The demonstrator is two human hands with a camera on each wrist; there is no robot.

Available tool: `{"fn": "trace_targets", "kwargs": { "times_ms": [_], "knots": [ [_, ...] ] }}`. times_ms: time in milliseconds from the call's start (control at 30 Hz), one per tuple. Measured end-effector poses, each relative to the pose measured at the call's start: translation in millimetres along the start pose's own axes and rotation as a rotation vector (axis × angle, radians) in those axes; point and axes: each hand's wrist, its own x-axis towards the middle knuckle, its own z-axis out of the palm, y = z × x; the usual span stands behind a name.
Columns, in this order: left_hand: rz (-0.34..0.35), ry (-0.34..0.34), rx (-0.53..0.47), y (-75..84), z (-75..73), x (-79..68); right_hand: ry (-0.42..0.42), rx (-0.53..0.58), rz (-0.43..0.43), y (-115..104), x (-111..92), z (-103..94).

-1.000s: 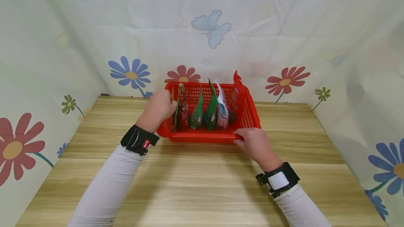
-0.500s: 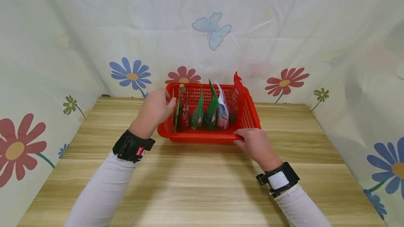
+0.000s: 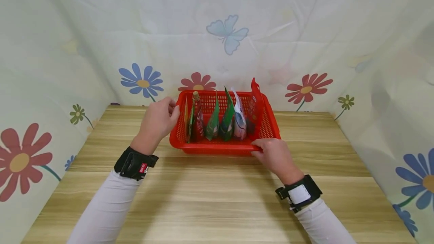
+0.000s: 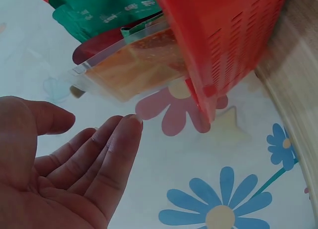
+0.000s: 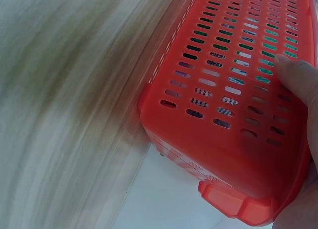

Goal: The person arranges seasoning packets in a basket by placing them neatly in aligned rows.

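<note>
A red plastic basket (image 3: 217,149) stands on the table with several packets upright in a row inside. My right hand (image 3: 276,157) grips its front right rim, the thumb lying on the slotted outer wall in the right wrist view. Just outside the left end, my left hand (image 3: 157,120) holds nothing, its fingers loosely bent. The left wrist view shows those fingers apart from a clear packet with orange contents (image 4: 141,60), the leftmost item. Beside it come a thin green packet (image 3: 191,121), a red bottle (image 3: 198,119), green bags (image 3: 213,121), a white bag (image 3: 239,119) and a red bag (image 3: 255,104).
The wood-grain table (image 3: 210,199) extends around the basket. A flower-printed cloth (image 3: 152,18) hangs close behind it and along both sides. The red bag rises above the basket's rim.
My left hand has let go at the basket's left end and drawn back to the left, its fingers loosening. The right hand keeps its grip and the basket stays in place.
</note>
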Motion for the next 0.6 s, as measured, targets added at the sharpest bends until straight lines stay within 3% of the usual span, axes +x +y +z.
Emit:
{"fn": "trace_targets", "kwargs": {
  "times_ms": [300, 600],
  "knots": [
    [0.019, 0.013, 0.025, -8.9, 5.8, -2.4, 0.006, -0.001, -0.004, 1, 0, 3.0],
    [0.129, 0.053, 0.09, -22.8, 13.4, -6.6, 0.023, -0.006, -0.03, 3, 0, 3.8]
  ]
}}
